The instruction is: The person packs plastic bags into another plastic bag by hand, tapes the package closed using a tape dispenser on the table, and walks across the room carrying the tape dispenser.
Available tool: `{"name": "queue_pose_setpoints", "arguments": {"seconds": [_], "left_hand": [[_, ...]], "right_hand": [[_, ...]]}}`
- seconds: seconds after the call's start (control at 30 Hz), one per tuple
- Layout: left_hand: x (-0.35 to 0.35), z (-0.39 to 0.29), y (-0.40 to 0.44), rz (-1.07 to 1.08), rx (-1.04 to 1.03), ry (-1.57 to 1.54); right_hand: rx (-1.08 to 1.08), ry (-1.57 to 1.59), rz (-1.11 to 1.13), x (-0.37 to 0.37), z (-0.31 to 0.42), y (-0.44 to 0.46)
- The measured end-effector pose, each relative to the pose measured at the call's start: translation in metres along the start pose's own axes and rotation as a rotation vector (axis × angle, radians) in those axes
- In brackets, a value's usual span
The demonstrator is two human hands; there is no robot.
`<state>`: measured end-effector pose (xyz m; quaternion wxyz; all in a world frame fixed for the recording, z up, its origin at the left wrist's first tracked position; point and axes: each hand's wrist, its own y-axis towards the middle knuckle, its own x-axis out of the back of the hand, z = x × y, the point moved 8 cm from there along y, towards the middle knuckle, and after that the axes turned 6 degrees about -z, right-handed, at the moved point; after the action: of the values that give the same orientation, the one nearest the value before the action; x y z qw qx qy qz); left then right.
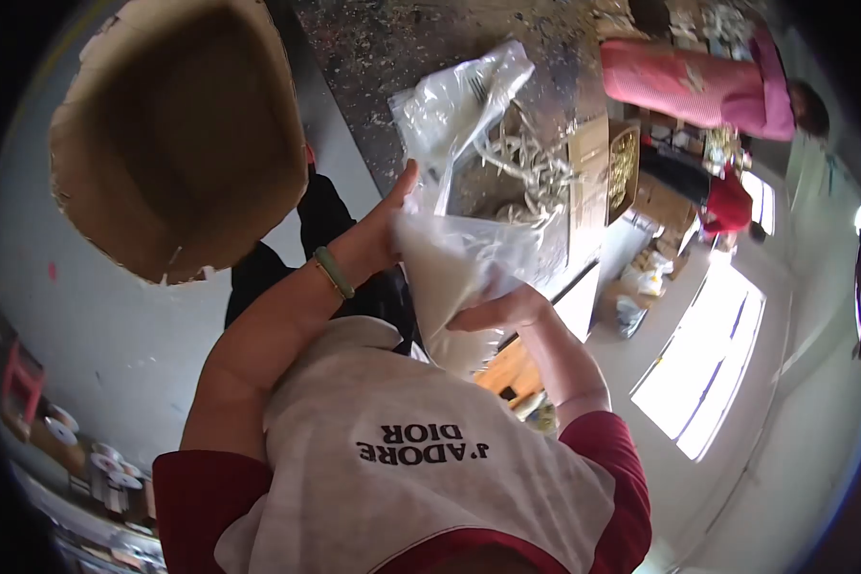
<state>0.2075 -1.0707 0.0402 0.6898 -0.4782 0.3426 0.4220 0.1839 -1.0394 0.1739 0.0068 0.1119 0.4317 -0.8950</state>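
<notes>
A clear plastic bag with whitish contents is stretched between my two hands, partly blurred. My left hand, with a green bangle on its wrist, grips the bag's upper left side; its thumb points up and its other fingers are mostly hidden behind the plastic. Lower on the other side, my right hand is closed on the bag. Just beyond, another clear plastic bag lies on the dark table, with a dark fork-like shape showing at it. A heap of silvery curved pieces sits beside that bag.
A big open cardboard box stands at my left. The speckled dark worktable extends ahead, with a carton of gold-coloured pieces to the right. Two other people, one in pink and one in red, are further off.
</notes>
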Motion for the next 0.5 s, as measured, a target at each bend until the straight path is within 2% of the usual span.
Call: {"name": "queue_pose_setpoints", "arguments": {"seconds": [0.07, 0.1, 0.2, 0.23, 0.3, 0.33, 0.4, 0.5], "left_hand": [[-0.018, 0.016, -0.044, 0.121, 0.058, -0.017], [-0.037, 0.018, -0.084, -0.028, -0.019, 0.1], [-0.037, 0.052, -0.137, 0.012, 0.017, 0.008], [-0.027, 0.063, -0.148, 0.017, 0.043, 0.049], [-0.014, 0.083, -0.165, 0.037, 0.143, 0.159], [-0.007, 0.097, -0.17, -0.026, 0.156, 0.232], [0.007, 0.126, -0.178, -0.114, 0.207, 0.386], [0.016, 0.183, -0.178, -0.115, 0.344, 0.626]], "right_hand": [[-0.005, -0.166, 0.067, -0.06, -0.01, -0.007], [0.081, -0.231, 0.089, -0.083, -0.021, -0.011], [0.26, -0.337, 0.045, -0.154, -0.022, -0.028], [0.266, -0.464, -0.006, -0.166, -0.033, -0.035], [0.275, -0.522, 0.061, -0.194, -0.06, -0.047], [0.273, -0.551, 0.06, -0.202, -0.069, -0.057], [0.34, -0.578, -0.071, -0.219, -0.062, -0.088], [0.409, -0.508, -0.24, -0.235, -0.097, -0.124]]}}
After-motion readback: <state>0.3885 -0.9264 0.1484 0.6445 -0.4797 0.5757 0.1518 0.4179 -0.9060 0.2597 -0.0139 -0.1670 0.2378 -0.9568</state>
